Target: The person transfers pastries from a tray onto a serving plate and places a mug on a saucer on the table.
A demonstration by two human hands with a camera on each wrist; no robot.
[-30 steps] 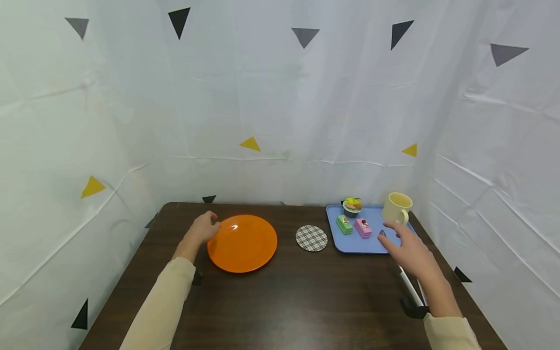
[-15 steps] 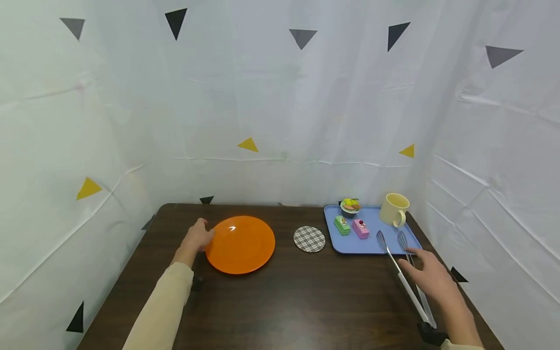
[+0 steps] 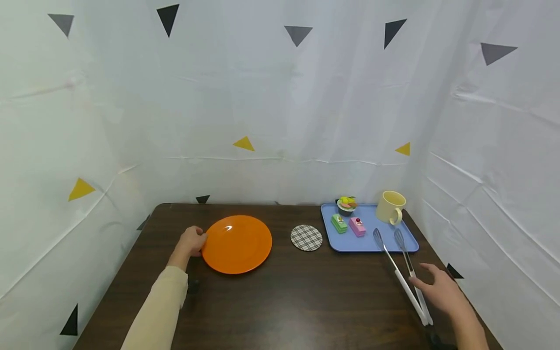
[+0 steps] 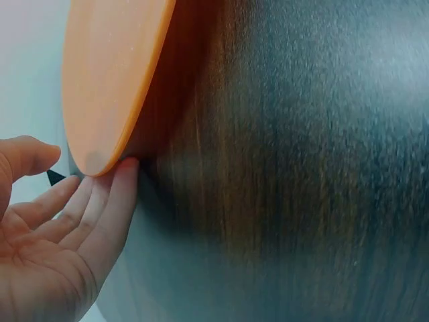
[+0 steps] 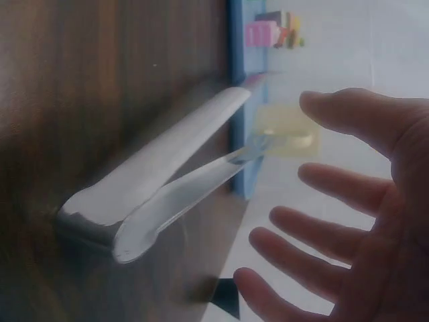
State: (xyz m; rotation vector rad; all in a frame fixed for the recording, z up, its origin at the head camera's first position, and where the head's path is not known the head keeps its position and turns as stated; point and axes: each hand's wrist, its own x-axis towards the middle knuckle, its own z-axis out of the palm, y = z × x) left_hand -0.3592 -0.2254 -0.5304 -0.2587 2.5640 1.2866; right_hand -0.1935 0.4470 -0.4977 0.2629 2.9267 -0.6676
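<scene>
At the left rim of an orange plate [image 3: 236, 244] is my left hand [image 3: 191, 240]. In the left wrist view its fingertips [image 4: 126, 171] touch under the rim, while the thumb [image 4: 35, 155] stays apart from the plate [image 4: 110, 80]. My right hand [image 3: 443, 291] hovers beside the white handles of metal tongs [image 3: 408, 287], fingers spread, holding nothing. In the right wrist view a gap separates that hand [image 5: 335, 221] from the tongs [image 5: 167, 157]. The tongs' spread tips rest on a blue tray [image 3: 350, 244]; their handle end lies toward me.
On the tray stand a yellow mug [image 3: 388, 208], a small fruit-topped cup [image 3: 346, 206], a green cake piece [image 3: 339, 223] and a pink one [image 3: 357, 227]. A checked round coaster [image 3: 306, 237] lies between plate and tray. White curtains [image 3: 280, 97] surround the brown table [image 3: 280, 301].
My right hand has moved back from above the tray toward the tongs' handles, uncovering the tongs. My left hand has come down to the plate's rim. The plate stays on the table.
</scene>
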